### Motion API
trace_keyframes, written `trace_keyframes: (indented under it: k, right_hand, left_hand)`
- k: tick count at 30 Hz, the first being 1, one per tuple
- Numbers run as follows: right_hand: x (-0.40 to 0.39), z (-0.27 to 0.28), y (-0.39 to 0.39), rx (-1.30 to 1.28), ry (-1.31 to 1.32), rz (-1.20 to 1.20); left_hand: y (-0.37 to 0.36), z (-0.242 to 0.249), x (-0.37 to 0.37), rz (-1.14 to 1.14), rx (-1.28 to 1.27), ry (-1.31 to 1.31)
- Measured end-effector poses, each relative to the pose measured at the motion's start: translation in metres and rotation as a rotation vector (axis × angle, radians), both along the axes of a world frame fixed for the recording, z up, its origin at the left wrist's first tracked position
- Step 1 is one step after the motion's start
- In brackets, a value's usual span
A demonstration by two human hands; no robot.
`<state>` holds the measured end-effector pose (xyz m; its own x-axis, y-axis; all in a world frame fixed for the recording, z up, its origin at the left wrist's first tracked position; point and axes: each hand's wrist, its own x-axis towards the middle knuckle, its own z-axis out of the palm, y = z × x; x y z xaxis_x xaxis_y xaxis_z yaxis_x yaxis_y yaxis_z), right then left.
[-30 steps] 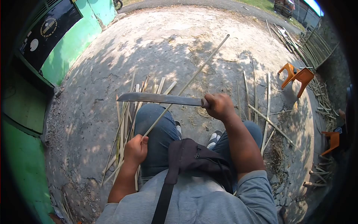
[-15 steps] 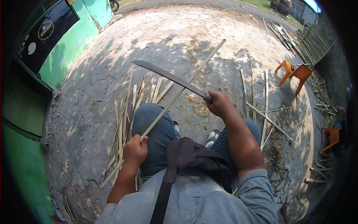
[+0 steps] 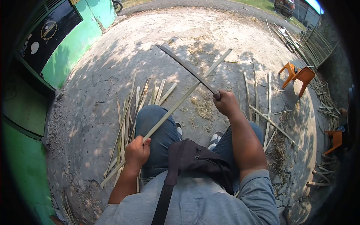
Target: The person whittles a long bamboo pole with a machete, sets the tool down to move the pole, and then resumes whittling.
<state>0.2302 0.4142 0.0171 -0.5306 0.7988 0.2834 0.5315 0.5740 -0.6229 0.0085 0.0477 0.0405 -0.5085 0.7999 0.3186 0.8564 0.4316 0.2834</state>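
A long pale strip runs diagonally up from my left hand, whose fingers are wrapped round its lower part beside my knee. The strip's far end points away to the upper right. My right hand grips the handle of a machete. Its dark blade slants up to the left and crosses the strip beyond my knees, seemingly against it. Several cut strips lie on the ground beside my left leg, and a few more lie past my right knee.
Curled shavings lie on the concrete between my feet. An orange plastic chair stands at the right, with part of another below it near a partly visible person. Bamboo pieces are piled along the right wall. A green wall is at left.
The machete has shifted right and its tip points more steeply away. The strip has turned, showing a broader face, and its far end is slightly lower and further right.
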Motion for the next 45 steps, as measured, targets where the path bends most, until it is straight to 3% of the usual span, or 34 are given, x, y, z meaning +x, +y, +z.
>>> trace_keyframes:
  k: [11,12,16,20,26,30,34,38,41,45]
  right_hand:
    - [-0.021,0.016,-0.041,0.413,-0.113,0.356]
    - [-0.02,0.014,-0.033,0.458,-0.007,0.358]
    - [-0.013,0.007,-0.007,0.11,-0.031,-0.016]
    - [0.004,0.002,0.0,-0.013,-0.014,-0.021]
    - [-0.005,0.004,-0.017,0.109,-0.068,0.141]
    - [-0.02,0.005,-0.038,0.42,0.006,0.298]
    - [-0.015,0.014,-0.025,0.461,0.002,0.315]
    - [-0.006,0.006,-0.002,0.19,-0.122,-0.025]
    - [0.004,-0.004,0.012,0.005,-0.035,-0.16]
    - [0.008,-0.001,0.008,-0.024,-0.003,-0.101]
  left_hand:
    - [0.0,-0.002,-0.003,-0.019,0.025,-0.055]
    - [0.0,-0.003,-0.003,-0.014,0.027,-0.061]
    - [0.0,-0.001,-0.003,0.003,0.009,-0.104]
    - [0.002,0.005,0.0,0.024,-0.045,-0.088]
    - [0.003,0.005,0.003,0.025,-0.046,-0.078]
    - [0.001,0.002,0.0,0.008,-0.018,-0.092]
    - [0.001,0.0,-0.002,-0.016,0.012,-0.078]
    - [0.001,0.002,-0.001,0.001,-0.005,-0.086]
    - [0.001,0.004,0.001,0.011,-0.027,-0.091]
    - [0.002,0.007,0.002,0.012,-0.039,-0.083]
